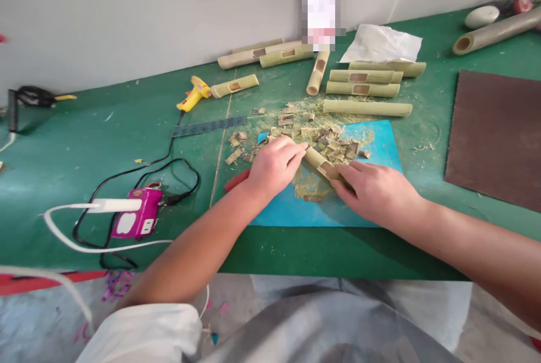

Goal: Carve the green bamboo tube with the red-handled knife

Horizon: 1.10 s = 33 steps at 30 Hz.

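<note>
A pale bamboo tube [318, 161] with a rectangular cut-out lies slanted between my hands, over a blue mat [274, 212]. My left hand [275, 164] is closed at the tube's upper left end, thumb and fingers pressed together. My right hand [372, 187] wraps round its lower right end. Behind the tube, bamboo chips and shavings [333, 143] are heaped on the mat. A red object [236, 180] shows partly beside my left wrist; what it belongs to is hidden.
Several cut bamboo tubes [367, 107] lie at the back. At left are a yellow glue gun [196, 94], a dark strip [210, 126], and a magenta power socket [137, 213] with cables. A brown sheet [494, 137] lies right, below a thicker tube [499, 31].
</note>
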{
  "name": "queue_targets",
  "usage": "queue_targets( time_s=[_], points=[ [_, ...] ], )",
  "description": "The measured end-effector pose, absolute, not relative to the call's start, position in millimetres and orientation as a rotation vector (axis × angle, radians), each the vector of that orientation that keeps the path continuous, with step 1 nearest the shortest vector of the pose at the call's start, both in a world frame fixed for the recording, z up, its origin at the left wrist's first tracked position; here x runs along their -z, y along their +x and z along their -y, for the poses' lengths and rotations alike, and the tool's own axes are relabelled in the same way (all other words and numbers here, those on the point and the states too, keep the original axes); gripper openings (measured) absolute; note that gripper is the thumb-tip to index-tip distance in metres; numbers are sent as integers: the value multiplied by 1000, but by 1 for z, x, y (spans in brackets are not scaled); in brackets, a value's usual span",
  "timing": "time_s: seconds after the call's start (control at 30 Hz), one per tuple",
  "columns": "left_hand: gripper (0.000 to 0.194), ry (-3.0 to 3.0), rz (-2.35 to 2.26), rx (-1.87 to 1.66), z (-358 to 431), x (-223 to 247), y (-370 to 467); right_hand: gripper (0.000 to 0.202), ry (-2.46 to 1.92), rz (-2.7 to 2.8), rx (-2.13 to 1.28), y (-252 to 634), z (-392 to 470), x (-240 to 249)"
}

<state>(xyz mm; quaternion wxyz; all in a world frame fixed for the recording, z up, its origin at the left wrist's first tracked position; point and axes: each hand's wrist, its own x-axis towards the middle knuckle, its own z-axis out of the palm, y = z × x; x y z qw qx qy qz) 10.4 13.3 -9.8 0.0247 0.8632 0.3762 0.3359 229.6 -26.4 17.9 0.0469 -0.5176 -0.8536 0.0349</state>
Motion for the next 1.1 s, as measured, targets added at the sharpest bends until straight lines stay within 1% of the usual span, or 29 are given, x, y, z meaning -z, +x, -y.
queue_targets(
  time_s=[0.13, 0.23, 0.37, 0.47, 0.6, 0.73, 0.83, 0.93, 1.1],
  points=[
    [23, 2697, -1136, -942, -11, 10, 11, 32, -1537, 2613, -77, 231, 27, -15],
    [23, 2691, -1239, -989, -12, 10, 9, 30, -1493, 2575, -23, 232, 28, -13],
    [24, 2700, -1138, -942, -15, 8, 7, 31, -1432, 2581, 58, 234, 28, -10],
    [23, 2704, -1218, -982, -14, 7, 8, 33, -1401, 2565, 109, 235, 28, -9],
    [24, 2735, -1136, -945, -13, 7, 10, 34, -1403, 2580, 86, 235, 27, -9],
    [23, 2714, -1238, -992, -16, 8, 9, 34, -1427, 2571, 69, 235, 26, -9],
    [22, 2686, -1118, -979, -17, 10, 8, 34, -1409, 2573, 57, 236, 26, -8],
    [21, 2695, -1134, -1022, -16, 10, 10, 35, -1415, 2559, 52, 236, 27, -8],
    [21, 2752, -1069, -997, -14, 10, 11, 34, -1410, 2577, 70, 236, 27, -7]
  ],
)
